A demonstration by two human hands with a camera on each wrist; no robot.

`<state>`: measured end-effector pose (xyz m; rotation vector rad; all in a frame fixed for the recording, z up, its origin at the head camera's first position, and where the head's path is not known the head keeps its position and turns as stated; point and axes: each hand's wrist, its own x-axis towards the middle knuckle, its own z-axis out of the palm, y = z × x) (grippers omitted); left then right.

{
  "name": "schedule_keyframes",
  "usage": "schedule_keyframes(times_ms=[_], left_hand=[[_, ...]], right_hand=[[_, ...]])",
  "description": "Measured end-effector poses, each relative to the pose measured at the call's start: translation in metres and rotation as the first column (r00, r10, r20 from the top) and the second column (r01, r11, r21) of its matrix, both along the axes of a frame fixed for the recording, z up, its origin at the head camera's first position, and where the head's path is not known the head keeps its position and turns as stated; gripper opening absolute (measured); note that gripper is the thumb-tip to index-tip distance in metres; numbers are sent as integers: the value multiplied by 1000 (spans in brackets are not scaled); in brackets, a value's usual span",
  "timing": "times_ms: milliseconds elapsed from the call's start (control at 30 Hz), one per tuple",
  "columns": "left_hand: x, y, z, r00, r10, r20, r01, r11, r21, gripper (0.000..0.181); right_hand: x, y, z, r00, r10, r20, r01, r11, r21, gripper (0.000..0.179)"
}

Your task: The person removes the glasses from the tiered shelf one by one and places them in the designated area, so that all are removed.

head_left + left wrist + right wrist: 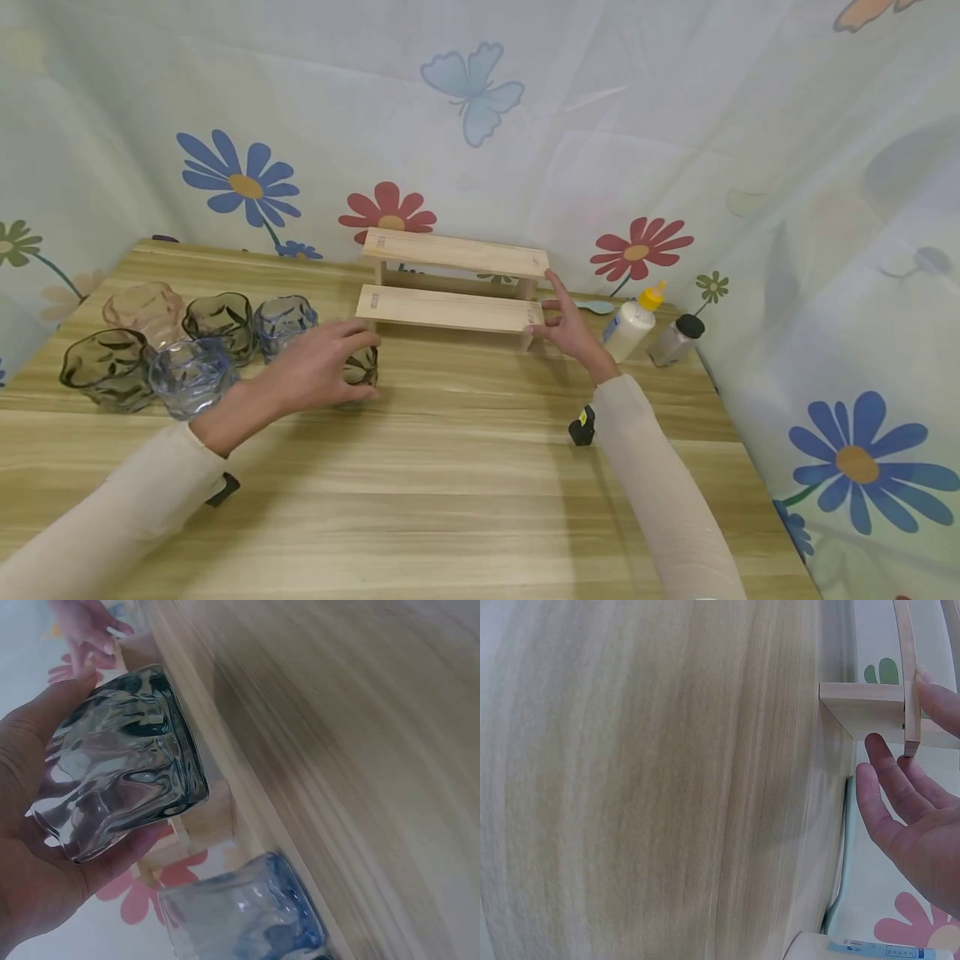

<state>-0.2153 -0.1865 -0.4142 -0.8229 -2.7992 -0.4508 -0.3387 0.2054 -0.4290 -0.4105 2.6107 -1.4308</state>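
Note:
A dark smoky-green glass [362, 369] with wavy sides is gripped by my left hand [311, 367], thumb and fingers around it; part of it is hidden behind the hand. In the left wrist view, the glass [127, 761] appears raised off the table. A two-tier wooden shelf [450, 310] stands at the back, to the right of this glass. At its right end is my right hand [570, 329], with the index finger by the upper board's corner and the thumb at the lower board. The right wrist view shows loosely spread fingers [889, 776] around the board's end.
Several wavy glasses stand at left: a pink one [144, 312], green ones [108, 371] and blue ones [193, 379]. On the right are a white bottle with a yellow cap [630, 327], a clear jar with a black lid [675, 340] and a pale green utensil [595, 307]. Patterned cloth [487, 175] hangs behind.

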Motion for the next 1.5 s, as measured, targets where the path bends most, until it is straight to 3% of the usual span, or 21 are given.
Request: schedule_keyframes(times_ms=[600,833,1500], left_hand=[[16,-37,-7,997,41,-59,-45,997,-66,69],[19,-45,-7,995,36,-95,-43,997,-70,68],[27,-61,-6,994,65,-93,-76,989,-126,72]], right_hand=[[-2,2,-3,1000,5,-1,-5,1000,-2,106],[-3,2,-4,1000,8,-16,-8,1000,-2,106],[-2,2,-2,1000,6,2,-6,1000,-13,106]])
